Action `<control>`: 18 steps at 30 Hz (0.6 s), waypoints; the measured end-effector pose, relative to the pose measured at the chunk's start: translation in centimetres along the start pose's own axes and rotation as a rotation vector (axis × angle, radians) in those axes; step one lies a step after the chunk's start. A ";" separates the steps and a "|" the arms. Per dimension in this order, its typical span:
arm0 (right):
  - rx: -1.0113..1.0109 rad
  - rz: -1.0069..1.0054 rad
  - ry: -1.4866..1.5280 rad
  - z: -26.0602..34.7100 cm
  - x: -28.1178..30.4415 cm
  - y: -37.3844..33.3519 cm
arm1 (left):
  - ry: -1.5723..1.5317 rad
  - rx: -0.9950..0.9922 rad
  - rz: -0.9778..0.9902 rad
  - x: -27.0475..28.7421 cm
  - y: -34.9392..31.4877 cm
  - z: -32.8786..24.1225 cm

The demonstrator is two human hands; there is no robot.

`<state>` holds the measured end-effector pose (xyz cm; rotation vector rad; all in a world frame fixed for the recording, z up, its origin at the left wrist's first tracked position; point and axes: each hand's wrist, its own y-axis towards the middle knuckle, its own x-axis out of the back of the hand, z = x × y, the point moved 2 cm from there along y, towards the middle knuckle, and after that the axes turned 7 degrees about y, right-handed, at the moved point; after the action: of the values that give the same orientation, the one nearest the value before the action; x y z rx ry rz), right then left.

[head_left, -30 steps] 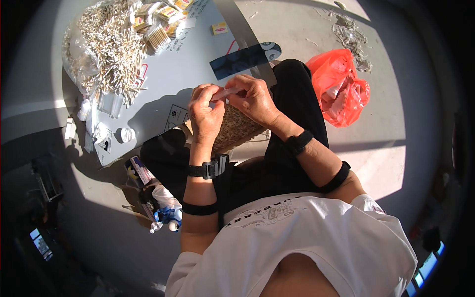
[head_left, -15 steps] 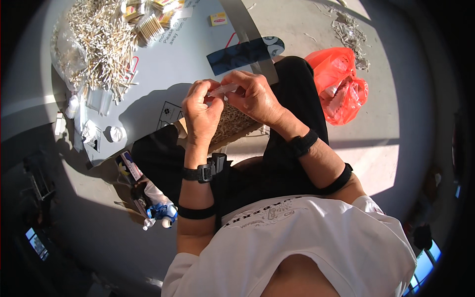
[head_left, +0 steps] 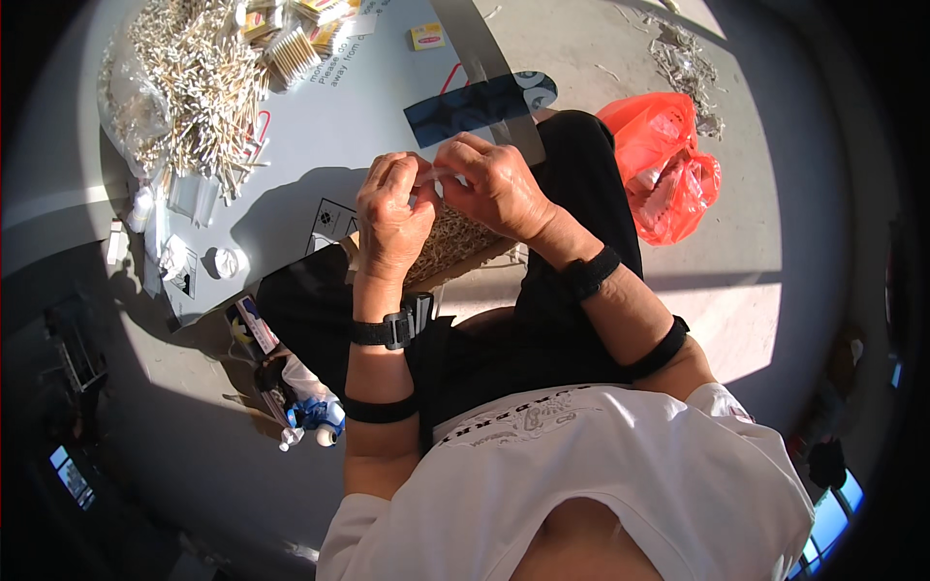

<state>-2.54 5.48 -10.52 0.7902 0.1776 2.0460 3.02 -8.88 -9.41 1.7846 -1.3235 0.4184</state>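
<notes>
My left hand (head_left: 392, 218) and my right hand (head_left: 494, 184) meet just above my lap, fingertips pinched together on a small clear plastic packet (head_left: 438, 177). Below them a cardboard box (head_left: 455, 247) full of thin pale sticks rests on my black trousers. A big heap of the same cotton-tipped sticks (head_left: 199, 77) lies on the grey board (head_left: 320, 145) in front of me, beyond my left hand. Both wrists wear black bands.
An orange plastic bag (head_left: 664, 165) lies on the concrete floor to my right. Small yellow boxes (head_left: 291, 29) sit at the board's far end, and a dark blue strip (head_left: 480, 102) lies on it. Small bottles and tubes (head_left: 291, 387) lie on the floor at my left.
Both hands have stayed together on the packet, working it with small finger movements; the view has shifted slightly.
</notes>
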 end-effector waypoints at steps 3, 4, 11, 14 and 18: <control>0.021 0.008 0.024 -0.1 0.3 0.0 | 0.015 -0.025 -0.008 0.2 0.0 0.1; 0.021 0.007 0.023 -0.2 0.5 0.0 | 0.005 -0.029 0.005 0.3 0.1 0.1; 0.007 0.025 0.035 -0.2 0.6 0.0 | 0.039 -0.051 0.011 0.2 0.3 0.2; -0.005 0.025 0.041 -0.1 0.6 0.0 | 0.034 -0.042 0.009 0.4 0.3 0.4; -0.023 0.001 0.059 -0.3 0.8 0.0 | -0.011 -0.029 0.003 0.4 0.2 0.7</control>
<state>-3.02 6.19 -10.37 0.7166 0.1865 2.0694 2.89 -9.68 -9.40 1.7638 -1.3338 0.3896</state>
